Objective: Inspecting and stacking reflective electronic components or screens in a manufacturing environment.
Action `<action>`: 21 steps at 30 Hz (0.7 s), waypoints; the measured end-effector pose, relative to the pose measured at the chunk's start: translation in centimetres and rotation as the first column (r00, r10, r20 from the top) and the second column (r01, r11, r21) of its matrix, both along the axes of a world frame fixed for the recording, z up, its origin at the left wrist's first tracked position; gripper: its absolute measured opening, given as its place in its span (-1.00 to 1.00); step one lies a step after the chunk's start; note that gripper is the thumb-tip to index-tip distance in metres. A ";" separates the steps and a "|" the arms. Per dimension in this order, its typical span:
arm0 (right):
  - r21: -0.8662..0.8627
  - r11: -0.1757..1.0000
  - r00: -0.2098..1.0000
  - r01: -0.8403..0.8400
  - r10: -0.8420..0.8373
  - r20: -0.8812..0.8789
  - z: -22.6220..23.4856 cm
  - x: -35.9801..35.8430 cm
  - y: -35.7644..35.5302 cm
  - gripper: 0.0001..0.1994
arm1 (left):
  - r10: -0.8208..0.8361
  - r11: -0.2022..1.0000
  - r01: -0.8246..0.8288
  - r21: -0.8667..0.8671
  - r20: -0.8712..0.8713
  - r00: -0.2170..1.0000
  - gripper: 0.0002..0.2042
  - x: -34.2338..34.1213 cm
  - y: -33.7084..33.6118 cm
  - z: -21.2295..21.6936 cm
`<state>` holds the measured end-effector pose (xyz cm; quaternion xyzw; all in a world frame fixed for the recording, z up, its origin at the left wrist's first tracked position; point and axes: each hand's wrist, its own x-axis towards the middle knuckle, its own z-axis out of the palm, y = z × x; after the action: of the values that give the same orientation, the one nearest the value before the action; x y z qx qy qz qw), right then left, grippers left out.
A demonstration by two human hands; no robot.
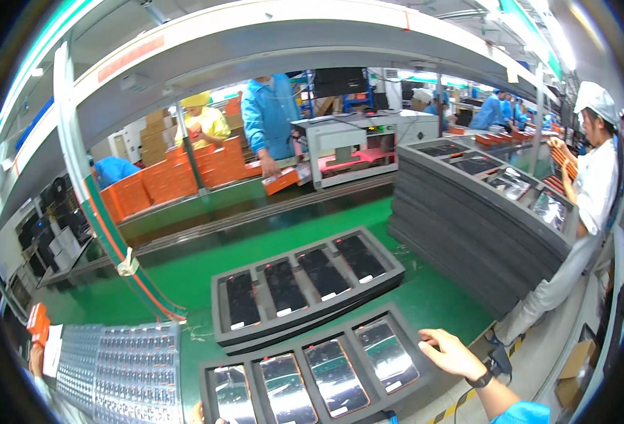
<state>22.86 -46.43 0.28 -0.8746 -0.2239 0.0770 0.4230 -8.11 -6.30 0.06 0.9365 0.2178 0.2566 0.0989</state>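
A dark grey foam tray [294,348] lies close in front of me, with several glossy black-screened phones [340,378] in its slots, orange along their edges. My left hand [197,413] is mostly cut off by the lower edge; its fingertips grip the tray's near left corner. Beside the tray's right end is my right hand [453,355], fingers apart and slightly bent, holding nothing; whether it touches the rim is unclear. Just beyond, a similar foam tray [305,314] with several dark phones sits on another tray.
A tall stack of foam trays [460,226] stands right, near a person in white [595,177]. Clear plastic blister trays [135,371] lie left, beside another person's hand [36,359] and an orange box [38,324]. A post [107,233] rises from the green bench [425,297].
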 end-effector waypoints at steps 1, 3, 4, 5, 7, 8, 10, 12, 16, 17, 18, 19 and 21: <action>0.081 0.996 0.988 0.037 -0.024 -0.153 -0.2 0.3 -0.9 -0.49 | 0.042 0.961 -0.030 -0.274 0.039 0.998 -0.50 0.0 0.2 -0.1; 0.106 0.986 0.932 0.129 -0.084 -0.353 -0.5 1.1 -2.3 -0.50 | 0.136 0.716 -0.052 -0.696 0.066 0.989 -0.52 0.0 0.7 0.1; 0.097 0.990 0.844 0.097 -0.030 -0.535 -0.7 1.4 -2.8 -0.48 | 0.176 0.556 -0.046 -0.830 0.063 0.982 -0.54 0.0 0.8 0.2; 0.102 0.993 0.721 0.062 0.026 -0.692 -0.8 1.7 -3.2 -0.47 | 0.082 0.461 -0.150 -0.875 -0.126 0.989 -0.64 -0.4 1.2 0.7; 0.271 0.961 0.648 0.050 0.176 -0.741 -1.3 0.8 -3.9 -0.28 | 0.143 0.349 -0.038 -0.936 0.013 0.990 -0.68 -1.5 0.8 0.7; 0.462 0.885 0.610 0.056 0.336 -0.717 -1.4 -0.4 -4.3 -0.21 | 0.221 0.230 0.077 -0.970 0.129 0.967 -0.71 -2.3 0.2 0.2; 0.478 0.803 0.509 0.356 0.263 -0.820 -1.1 -2.2 -5.1 -0.22 | 0.211 0.658 0.287 -0.696 0.537 0.817 -0.73 -4.4 -1.6 -1.2; 0.622 0.720 0.601 0.307 0.359 -0.714 -0.2 -3.7 -4.9 -0.22 | 0.530 0.024 0.432 -0.901 0.378 0.759 -0.60 -5.1 0.5 -1.1; 0.862 0.400 0.902 0.312 0.160 -0.400 4.9 -5.8 -4.3 -0.33 | 0.647 0.091 0.725 -0.683 0.594 0.478 -0.55 -1.2 2.0 -0.2; 0.877 0.293 0.835 0.381 0.298 -0.462 7.0 -6.2 -4.9 -0.35 | 0.680 0.117 0.796 -0.593 0.632 0.371 -0.53 0.7 1.7 0.6; 0.898 0.273 0.905 0.344 0.158 -0.395 8.9 -6.9 -5.2 -0.41 | 0.711 0.144 0.855 -0.498 0.653 0.260 -0.51 2.6 1.0 1.6; 0.958 0.140 0.953 0.250 0.137 -0.269 10.6 -6.7 -5.2 -0.44 | 0.479 -0.222 0.947 -0.232 0.820 0.313 -0.45 4.7 -0.7 2.2; 0.990 0.056 0.991 0.128 -0.039 -0.126 14.2 -6.2 -6.1 -0.50 | 0.192 -0.600 0.785 -0.154 0.925 0.328 -0.38 7.5 -6.0 3.1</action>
<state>16.68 -52.52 14.46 -0.3557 -0.1514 -0.0932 0.9176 -0.57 -12.34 3.12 0.2358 -0.2216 0.1707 0.9307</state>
